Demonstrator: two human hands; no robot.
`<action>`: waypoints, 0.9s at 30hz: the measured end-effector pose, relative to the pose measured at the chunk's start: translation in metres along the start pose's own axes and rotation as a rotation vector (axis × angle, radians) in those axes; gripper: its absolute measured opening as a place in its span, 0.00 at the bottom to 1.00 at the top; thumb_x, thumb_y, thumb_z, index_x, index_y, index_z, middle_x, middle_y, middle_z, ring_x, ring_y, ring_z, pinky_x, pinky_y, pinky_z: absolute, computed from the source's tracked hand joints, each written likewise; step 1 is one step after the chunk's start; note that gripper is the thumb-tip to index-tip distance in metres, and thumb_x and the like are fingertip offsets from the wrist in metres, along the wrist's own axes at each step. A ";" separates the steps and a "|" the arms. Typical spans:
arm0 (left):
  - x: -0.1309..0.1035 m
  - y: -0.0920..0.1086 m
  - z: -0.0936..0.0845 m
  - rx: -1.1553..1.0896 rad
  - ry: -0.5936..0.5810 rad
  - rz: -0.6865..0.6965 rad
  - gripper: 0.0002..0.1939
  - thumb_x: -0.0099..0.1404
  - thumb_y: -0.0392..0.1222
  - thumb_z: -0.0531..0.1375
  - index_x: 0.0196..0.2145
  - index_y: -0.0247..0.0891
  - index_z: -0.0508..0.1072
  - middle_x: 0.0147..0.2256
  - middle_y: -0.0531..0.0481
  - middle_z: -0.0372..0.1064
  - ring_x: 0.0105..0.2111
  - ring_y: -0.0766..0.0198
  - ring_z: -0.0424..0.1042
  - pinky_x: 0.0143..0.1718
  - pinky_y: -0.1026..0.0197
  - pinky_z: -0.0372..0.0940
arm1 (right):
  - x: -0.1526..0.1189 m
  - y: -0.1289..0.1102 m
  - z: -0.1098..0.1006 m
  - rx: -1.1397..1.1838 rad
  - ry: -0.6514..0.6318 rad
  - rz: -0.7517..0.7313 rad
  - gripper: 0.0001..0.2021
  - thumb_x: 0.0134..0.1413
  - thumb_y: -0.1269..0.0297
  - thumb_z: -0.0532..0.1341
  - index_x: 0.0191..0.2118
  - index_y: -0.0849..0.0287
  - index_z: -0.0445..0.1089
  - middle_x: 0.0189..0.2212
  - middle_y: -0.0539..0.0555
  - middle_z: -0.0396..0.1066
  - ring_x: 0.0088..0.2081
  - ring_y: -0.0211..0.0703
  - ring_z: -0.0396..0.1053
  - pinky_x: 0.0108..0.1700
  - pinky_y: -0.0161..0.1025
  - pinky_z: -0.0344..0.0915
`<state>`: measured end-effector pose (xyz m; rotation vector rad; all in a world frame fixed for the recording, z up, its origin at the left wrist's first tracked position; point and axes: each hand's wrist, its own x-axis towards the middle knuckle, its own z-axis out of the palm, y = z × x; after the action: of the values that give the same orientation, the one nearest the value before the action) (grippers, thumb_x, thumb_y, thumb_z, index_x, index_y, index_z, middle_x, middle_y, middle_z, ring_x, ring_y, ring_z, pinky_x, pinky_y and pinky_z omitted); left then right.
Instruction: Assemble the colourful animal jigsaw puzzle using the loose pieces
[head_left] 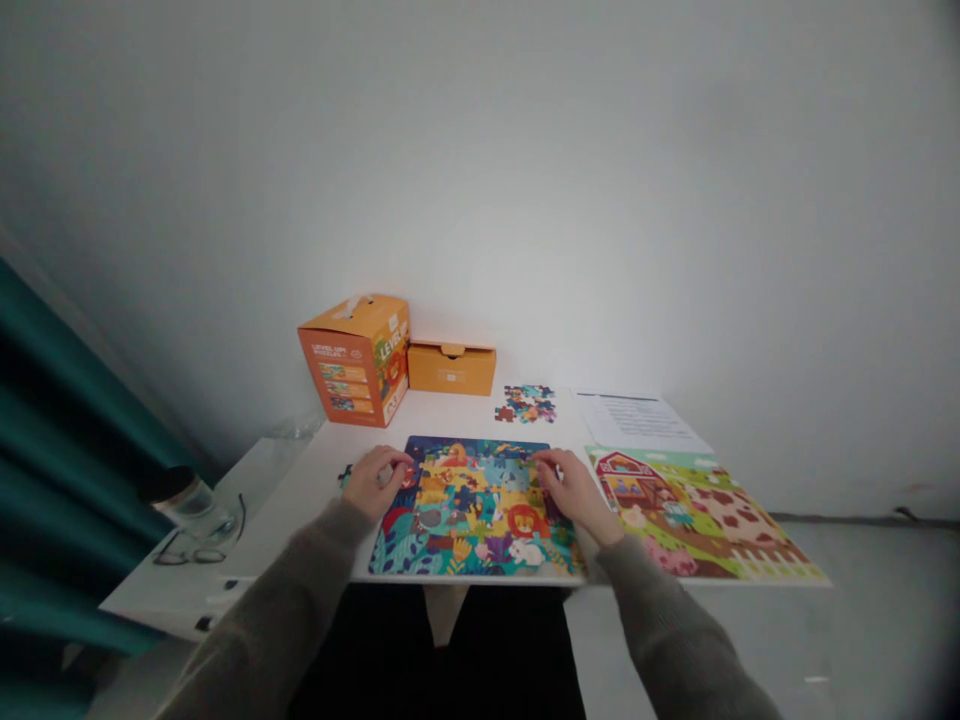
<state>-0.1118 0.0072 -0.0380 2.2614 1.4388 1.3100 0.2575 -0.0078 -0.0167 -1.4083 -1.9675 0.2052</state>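
Note:
A colourful jungle puzzle (480, 520) with a lion and a white rabbit lies flat at the table's front edge. My left hand (373, 482) rests at its upper left edge, thumb and fingertips curled close together; whatever they may hold is too small to make out. By the left hand's outer side, a dark puzzle piece (345, 474) partly shows. Over the puzzle's upper right edge is my right hand (571, 488), its fingers bent in a pinch, and anything between them is hidden. Behind the puzzle sits a small cluster of joined and loose pieces (527, 404).
An orange puzzle box (360, 365) and a lower orange box (451, 369) stand at the back. A farm picture (697, 515) and a printed sheet (641, 420) lie on the right. Glasses (199, 555) and a dark-lidded jar (187, 500) are at the left.

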 end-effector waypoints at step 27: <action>0.005 0.008 -0.005 -0.189 -0.010 -0.052 0.10 0.65 0.41 0.55 0.31 0.39 0.76 0.28 0.49 0.74 0.28 0.61 0.72 0.31 0.61 0.67 | 0.208 0.119 0.054 -0.481 -0.326 0.258 0.15 0.61 0.69 0.56 0.52 0.58 0.67 0.52 0.60 0.71 0.56 0.55 0.60 0.54 0.48 0.56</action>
<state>-0.1093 0.0056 -0.0273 2.0942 1.3010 1.3542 0.2814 0.2362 -0.0234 -2.0514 -2.1861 0.0810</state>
